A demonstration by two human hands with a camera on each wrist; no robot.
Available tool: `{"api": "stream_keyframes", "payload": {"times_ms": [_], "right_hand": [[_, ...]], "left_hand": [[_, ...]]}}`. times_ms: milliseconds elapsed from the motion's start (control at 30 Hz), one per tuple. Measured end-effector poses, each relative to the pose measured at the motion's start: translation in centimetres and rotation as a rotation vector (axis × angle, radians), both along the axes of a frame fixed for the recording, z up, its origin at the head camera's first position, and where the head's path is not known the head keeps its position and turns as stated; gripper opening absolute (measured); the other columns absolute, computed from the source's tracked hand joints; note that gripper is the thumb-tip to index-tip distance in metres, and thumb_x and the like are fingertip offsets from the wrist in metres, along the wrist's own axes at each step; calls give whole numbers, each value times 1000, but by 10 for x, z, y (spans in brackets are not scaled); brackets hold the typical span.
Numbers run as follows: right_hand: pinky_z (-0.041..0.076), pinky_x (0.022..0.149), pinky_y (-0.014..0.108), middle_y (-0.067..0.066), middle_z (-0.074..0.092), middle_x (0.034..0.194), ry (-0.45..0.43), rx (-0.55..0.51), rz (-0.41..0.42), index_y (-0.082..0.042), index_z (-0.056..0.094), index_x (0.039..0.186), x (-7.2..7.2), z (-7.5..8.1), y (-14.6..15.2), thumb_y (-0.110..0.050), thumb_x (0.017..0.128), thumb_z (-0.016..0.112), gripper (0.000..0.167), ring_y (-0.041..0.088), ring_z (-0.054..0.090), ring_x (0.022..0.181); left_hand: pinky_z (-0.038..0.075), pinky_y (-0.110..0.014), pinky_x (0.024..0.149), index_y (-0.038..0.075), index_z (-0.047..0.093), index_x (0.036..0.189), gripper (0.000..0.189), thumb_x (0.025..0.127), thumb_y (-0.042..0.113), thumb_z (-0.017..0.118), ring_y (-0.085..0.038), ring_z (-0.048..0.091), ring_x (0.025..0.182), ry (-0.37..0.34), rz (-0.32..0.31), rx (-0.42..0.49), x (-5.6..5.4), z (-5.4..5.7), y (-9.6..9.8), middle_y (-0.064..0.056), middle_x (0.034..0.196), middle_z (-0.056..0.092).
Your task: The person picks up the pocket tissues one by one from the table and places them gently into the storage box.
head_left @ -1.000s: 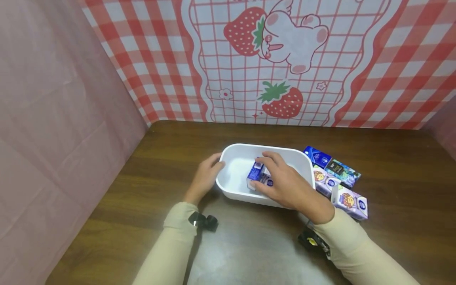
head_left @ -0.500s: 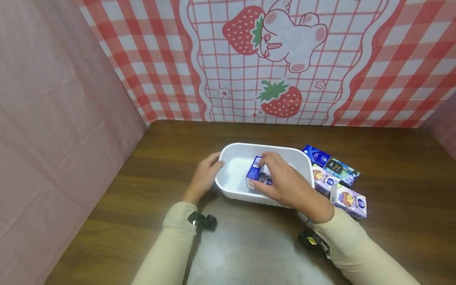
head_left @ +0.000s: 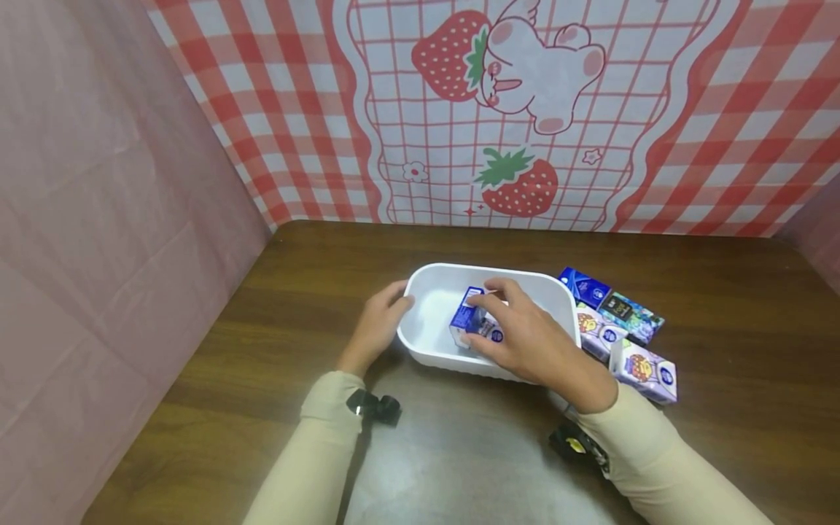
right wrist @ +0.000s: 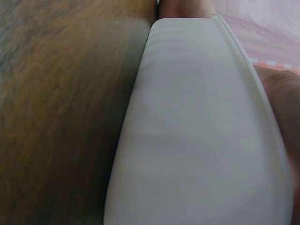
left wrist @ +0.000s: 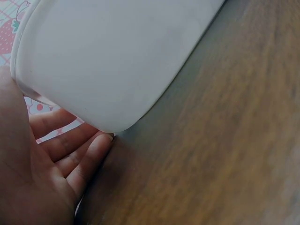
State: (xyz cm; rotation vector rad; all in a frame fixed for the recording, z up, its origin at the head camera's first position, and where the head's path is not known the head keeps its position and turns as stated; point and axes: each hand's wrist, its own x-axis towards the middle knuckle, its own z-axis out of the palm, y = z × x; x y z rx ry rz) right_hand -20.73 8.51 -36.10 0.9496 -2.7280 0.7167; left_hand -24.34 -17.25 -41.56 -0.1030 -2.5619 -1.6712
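A brown wood-grain table (head_left: 295,306) meets a red-and-white checked strawberry-print cloth (head_left: 433,157) at its far edge; pink fabric (head_left: 111,219) hangs at left. The left hand (head_left: 377,321) grips the left rim of a white oval-cornered tub (head_left: 453,366), thumb over it. Inside, the right hand's (head_left: 531,337) curled fingers hold a small blue-and-white box (head_left: 464,317).

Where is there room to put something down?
Bare table: left of the left hand, between the sleeves in front of the tub, and right of the loose packs. It's crowded at the tub's right end, where they bunch, and inside, where the right hand holds a blue pack.
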Motion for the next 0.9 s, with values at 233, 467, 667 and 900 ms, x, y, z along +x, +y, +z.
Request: {"api": "stream_keyframes", "payload": {"times_ms": [233, 467, 667, 900], "right_hand": [[49, 99, 54, 14, 47, 142, -22, 30, 15, -15, 56, 141, 1, 1, 2, -47, 91, 71, 61, 32, 53, 125], [45, 104, 54, 10, 45, 149, -64, 39, 19, -15, 50, 145, 1, 2, 1, -48, 93, 68, 65, 32, 48, 133], [43, 106, 54, 13, 42, 154, -61, 30, 32, -14, 45, 150, 2, 1, 2, -48, 94, 67, 69, 34, 46, 136], [44, 105, 52, 15, 40, 155, 0, -29, 64, -11, 43, 151, 2, -1, 2, -44, 94, 69, 71, 32, 52, 130]], "left_hand": [[54, -42, 90, 7, 63, 134, 40, 98, 24, 57, -26, 64, 107, 20, -5, 12, 1, 0, 1, -12, 129, 65], [55, -42, 87, 7, 63, 134, 40, 98, 24, 56, -26, 65, 104, 22, -5, 12, 1, 0, 1, -12, 128, 65], [55, -41, 87, 7, 63, 134, 40, 98, 24, 56, -26, 65, 104, 23, -9, 17, 1, -1, 0, -12, 128, 65], [55, -41, 88, 8, 63, 134, 40, 98, 24, 56, -26, 64, 105, 22, -9, 26, 0, -1, 0, -11, 129, 65]]}}
